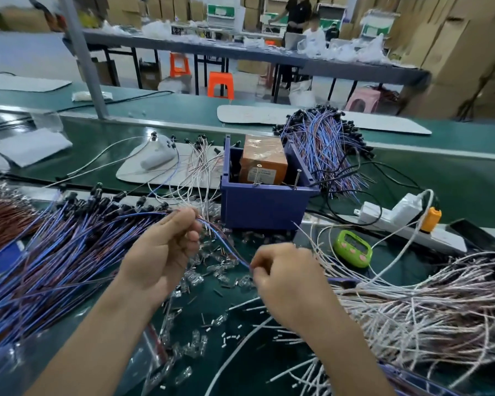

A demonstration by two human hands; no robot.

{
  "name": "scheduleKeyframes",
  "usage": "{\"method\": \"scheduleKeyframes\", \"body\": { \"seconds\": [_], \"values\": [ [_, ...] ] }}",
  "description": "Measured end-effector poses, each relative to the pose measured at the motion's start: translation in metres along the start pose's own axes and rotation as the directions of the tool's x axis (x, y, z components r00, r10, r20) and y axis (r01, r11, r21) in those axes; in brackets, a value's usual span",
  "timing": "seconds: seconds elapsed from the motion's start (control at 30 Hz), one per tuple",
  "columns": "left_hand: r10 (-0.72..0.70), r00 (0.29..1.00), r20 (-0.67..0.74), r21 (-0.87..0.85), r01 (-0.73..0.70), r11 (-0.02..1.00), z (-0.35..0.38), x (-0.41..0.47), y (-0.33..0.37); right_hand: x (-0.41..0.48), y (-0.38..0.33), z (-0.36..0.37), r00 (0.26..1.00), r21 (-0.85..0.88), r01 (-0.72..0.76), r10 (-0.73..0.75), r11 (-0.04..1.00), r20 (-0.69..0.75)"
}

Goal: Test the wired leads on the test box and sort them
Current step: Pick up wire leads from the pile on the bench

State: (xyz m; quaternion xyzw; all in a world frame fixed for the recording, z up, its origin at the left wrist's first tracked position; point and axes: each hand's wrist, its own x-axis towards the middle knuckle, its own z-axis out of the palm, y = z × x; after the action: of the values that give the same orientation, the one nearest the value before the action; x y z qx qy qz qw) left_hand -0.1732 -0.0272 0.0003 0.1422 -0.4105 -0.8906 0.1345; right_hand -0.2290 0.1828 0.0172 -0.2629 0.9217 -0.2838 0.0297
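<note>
My left hand (pixel 166 250) grips one end of a blue and red wired lead (pixel 226 244) just in front of the blue test box (pixel 263 204). My right hand (pixel 283 278) pinches the other end of that lead lower and to the right. The box holds an orange block (pixel 262 160) and two upright screws. A big pile of blue and red leads (pixel 55 252) lies on the left. Another such bundle (pixel 326 150) lies behind the box on the right. White leads (pixel 426 304) are heaped at the right.
Small clear parts and bits of white sleeve (pixel 212 281) litter the green mat between my arms. A green timer (pixel 353 248) and a white power strip (pixel 406 221) with an orange plug lie right of the box. A white controller (pixel 159 155) rests on a pad behind.
</note>
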Motion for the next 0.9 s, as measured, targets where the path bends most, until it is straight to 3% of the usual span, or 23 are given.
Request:
{"method": "scheduleKeyframes", "body": {
  "seconds": [0.07, 0.17, 0.27, 0.37, 0.63, 0.9],
  "values": [
    [0.012, 0.999, 0.037, 0.184, -0.018, 0.983, 0.008, -0.005, -0.004, -0.006, -0.002, 0.009, 0.998, 0.123, 0.04, -0.044, 0.992, 0.034],
    [0.073, 0.996, 0.055, 0.487, -0.09, 0.869, 0.022, -0.011, -0.016, -0.008, -0.009, 0.017, 0.995, 0.404, 0.081, -0.1, 0.911, 0.027],
    [0.125, 0.989, 0.076, 0.589, -0.146, 0.795, 0.03, -0.013, -0.024, -0.005, -0.01, 0.024, 1.0, 0.615, 0.023, -0.03, 0.788, 0.001],
    [0.19, 0.981, 0.025, 0.627, -0.163, 0.761, 0.031, -0.016, -0.025, -0.005, -0.01, 0.027, 0.995, 0.751, -0.098, 0.04, 0.653, 0.094],
    [0.151, 0.985, -0.08, 0.495, -0.093, 0.864, 0.031, -0.016, -0.025, -0.003, -0.009, 0.03, 0.99, 0.749, -0.142, 0.1, 0.647, 0.101],
    [0.139, 0.986, -0.095, 0.493, -0.075, 0.867, 0.03, -0.015, -0.029, -0.007, -0.009, 0.023, 0.994, 0.656, -0.074, 0.11, 0.752, -0.015]
  ]
}}
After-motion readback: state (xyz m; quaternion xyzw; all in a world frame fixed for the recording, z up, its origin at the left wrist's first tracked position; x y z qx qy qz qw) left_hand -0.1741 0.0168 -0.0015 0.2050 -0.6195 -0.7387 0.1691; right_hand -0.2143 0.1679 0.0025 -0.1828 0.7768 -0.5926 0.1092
